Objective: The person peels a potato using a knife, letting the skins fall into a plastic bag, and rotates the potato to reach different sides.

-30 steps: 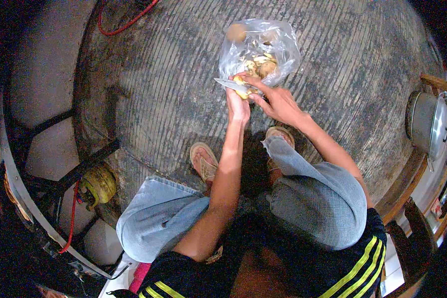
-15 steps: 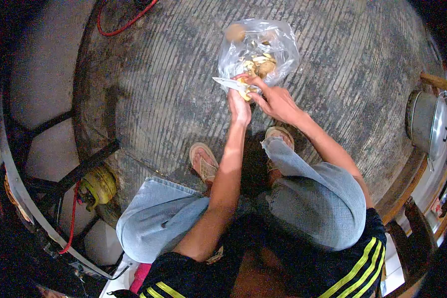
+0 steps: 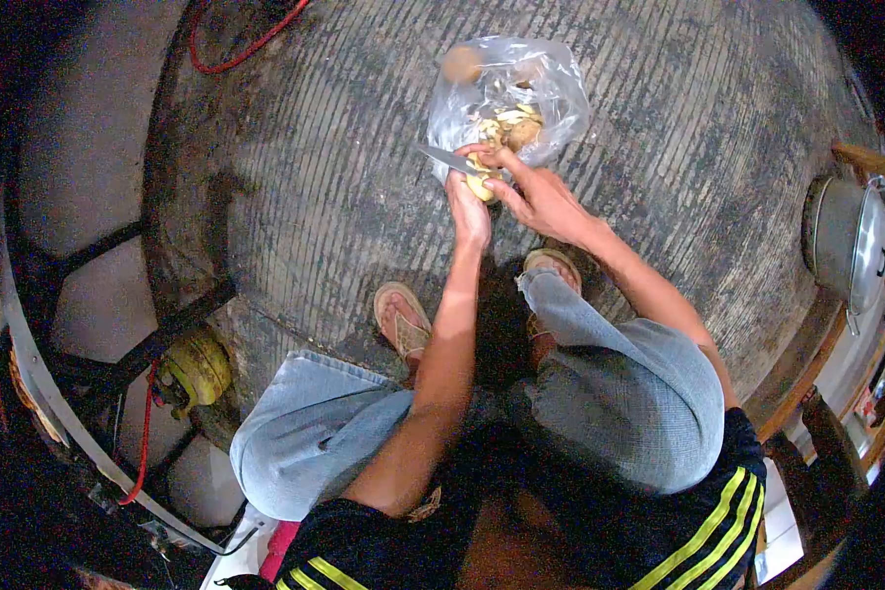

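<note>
My left hand [image 3: 468, 211] is closed around a pale yellow, peeled-looking potato [image 3: 480, 187]. A knife [image 3: 445, 157] lies across the potato, its blade pointing to the left. The knife's handle is hidden inside my right hand [image 3: 544, 202], whose fingers are wrapped close against the potato. Just beyond both hands a clear plastic bag [image 3: 563, 98] rests on the floor. Inside it are a brown unpeeled potato [image 3: 525, 134], another brown round one [image 3: 462, 65] and several pale peelings [image 3: 511, 115].
My sandalled feet stand on the striped, dark-stained floor [image 3: 344, 147]. A lidded metal pot [image 3: 831, 236] is at the right, by a wooden edge. To the left are a green gas cylinder [image 3: 197, 369], a black metal frame [image 3: 177, 320] and a red cord [image 3: 241, 64].
The knife blade has tilted, its tip now slightly higher and looking greyer. Both hands have shifted only a little. The bag keeps nearly the same place.
</note>
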Available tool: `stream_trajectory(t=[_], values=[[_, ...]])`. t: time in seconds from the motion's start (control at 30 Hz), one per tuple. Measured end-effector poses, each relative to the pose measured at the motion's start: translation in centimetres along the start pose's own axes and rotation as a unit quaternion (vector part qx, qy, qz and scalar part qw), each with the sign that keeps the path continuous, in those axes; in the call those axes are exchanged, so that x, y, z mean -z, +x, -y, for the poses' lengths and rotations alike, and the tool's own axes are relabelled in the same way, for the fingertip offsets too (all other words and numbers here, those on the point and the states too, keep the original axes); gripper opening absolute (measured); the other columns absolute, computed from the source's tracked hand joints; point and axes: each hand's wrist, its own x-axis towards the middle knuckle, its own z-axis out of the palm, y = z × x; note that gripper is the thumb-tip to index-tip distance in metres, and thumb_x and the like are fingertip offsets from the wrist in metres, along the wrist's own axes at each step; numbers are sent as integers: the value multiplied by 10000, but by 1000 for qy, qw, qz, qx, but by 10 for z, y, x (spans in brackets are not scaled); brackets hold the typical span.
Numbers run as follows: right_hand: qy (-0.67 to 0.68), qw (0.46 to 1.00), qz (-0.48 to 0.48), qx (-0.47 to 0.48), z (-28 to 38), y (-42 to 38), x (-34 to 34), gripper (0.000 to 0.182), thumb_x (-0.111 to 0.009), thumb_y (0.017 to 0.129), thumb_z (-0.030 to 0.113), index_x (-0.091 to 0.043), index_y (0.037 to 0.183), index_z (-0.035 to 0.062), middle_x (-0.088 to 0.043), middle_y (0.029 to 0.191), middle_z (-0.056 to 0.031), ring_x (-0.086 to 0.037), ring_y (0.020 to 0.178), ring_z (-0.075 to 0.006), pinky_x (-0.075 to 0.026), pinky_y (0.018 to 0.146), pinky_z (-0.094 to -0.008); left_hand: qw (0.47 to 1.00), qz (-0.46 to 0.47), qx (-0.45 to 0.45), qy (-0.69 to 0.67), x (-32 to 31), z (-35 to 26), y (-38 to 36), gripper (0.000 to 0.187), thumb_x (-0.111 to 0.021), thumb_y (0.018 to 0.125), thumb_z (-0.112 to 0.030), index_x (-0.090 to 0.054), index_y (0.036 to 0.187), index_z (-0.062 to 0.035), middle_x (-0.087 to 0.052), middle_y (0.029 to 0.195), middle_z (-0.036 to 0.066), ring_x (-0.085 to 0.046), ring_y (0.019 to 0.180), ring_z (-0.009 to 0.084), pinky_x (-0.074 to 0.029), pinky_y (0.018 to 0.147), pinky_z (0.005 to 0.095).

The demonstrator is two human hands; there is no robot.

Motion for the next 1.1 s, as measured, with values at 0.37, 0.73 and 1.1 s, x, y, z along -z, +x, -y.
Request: stream_trajectory(t=[0.37,0.73,1.1], values=[[10,999,1,-41,3,3,2,266,-519,894,240,-476,1113,95,-585,786,-202,-589,705,-386,-458,608,-410,996,40,6,-78,-1,-8,1,370,-296,935,-329,-498,1073,-51,-566,1010,78,-532,946,149,-422,831,283],[-172,982,-42,57,4,-2,3,425,-516,882,336,-387,1257,183,-533,545,-150,-566,525,-350,-400,452,-429,979,45,171,-105,-4,-32,8,487,-265,959,-453,-526,1108,-69,-578,1003,48,-546,857,127,-441,727,243],[-170,983,-42,64,-4,0,0,418,-514,886,327,-397,1254,167,-518,534,-167,-561,529,-368,-411,475,-448,994,37,79,-63,-7,-21,7,456,-261,968,-419,-528,1065,-62,-553,1008,54,-516,908,131,-422,763,254]])
